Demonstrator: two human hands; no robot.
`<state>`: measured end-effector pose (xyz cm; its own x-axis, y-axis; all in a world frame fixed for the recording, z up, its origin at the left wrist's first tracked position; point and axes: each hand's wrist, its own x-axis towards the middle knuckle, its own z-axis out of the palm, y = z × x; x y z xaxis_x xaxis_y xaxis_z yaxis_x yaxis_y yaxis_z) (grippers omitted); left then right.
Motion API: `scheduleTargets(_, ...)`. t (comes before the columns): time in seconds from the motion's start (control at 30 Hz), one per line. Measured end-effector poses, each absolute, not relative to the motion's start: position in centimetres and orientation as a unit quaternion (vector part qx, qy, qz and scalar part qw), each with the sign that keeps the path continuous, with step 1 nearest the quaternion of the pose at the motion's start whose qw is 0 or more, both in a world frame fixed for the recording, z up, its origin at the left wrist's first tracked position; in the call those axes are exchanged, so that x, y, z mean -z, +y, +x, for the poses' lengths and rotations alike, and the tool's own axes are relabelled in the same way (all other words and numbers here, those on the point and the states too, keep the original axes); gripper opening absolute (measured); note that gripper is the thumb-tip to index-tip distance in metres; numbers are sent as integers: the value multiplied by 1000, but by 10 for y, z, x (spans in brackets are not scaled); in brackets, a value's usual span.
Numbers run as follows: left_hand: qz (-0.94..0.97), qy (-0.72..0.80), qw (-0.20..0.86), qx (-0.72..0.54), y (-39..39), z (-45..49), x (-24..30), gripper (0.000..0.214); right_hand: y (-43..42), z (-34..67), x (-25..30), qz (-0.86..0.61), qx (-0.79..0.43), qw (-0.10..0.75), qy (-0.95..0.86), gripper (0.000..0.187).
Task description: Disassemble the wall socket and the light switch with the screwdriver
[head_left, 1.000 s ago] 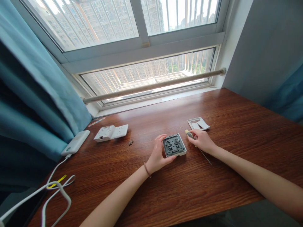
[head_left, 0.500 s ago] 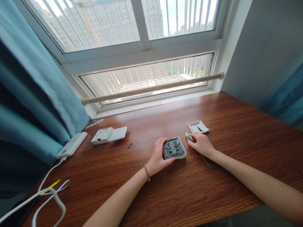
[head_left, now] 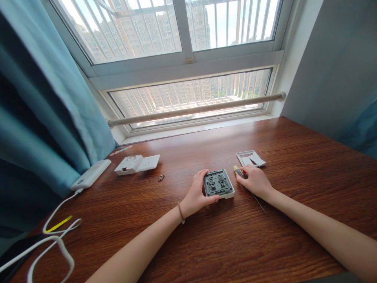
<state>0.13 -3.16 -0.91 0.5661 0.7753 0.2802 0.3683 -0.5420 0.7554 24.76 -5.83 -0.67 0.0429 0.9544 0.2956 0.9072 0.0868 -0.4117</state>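
My left hand [head_left: 198, 192] grips the left side of a square wall switch [head_left: 219, 184], thumb along its near edge and fingers at its far corner. The switch lies face up on the wooden table, its dark grey inner face showing above a white base. To the right, my right hand [head_left: 257, 181] is closed round a screwdriver [head_left: 240, 171] with a yellow and grey handle. Its thin shaft comes out below the palm and points toward the near right. Just beyond that hand lie a white switch frame and loose white cover pieces [head_left: 250, 158].
Several screws [head_left: 161, 178] lie left of the switch. Farther left are a white socket box with a flat plate [head_left: 137, 164] and a white power bank [head_left: 91, 175] with a cable [head_left: 47, 224]. A blue curtain [head_left: 59, 86] hangs at the left, a window behind the table.
The camera view has shifted slightly, moving the scene a little within the picture. Both hands keep their holds on the switch and the screwdriver.
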Motion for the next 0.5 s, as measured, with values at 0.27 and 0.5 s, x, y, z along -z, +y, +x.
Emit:
scheduleTargets(0.27,776,342,395,-354,-29,1,13,83,-60,247,8,-686,-16,240,-687,23)
scheduleTargets(0.5,766,336,435,-334,-29,0,10,85,-60,248,9,-685,-23,235,-690,27)
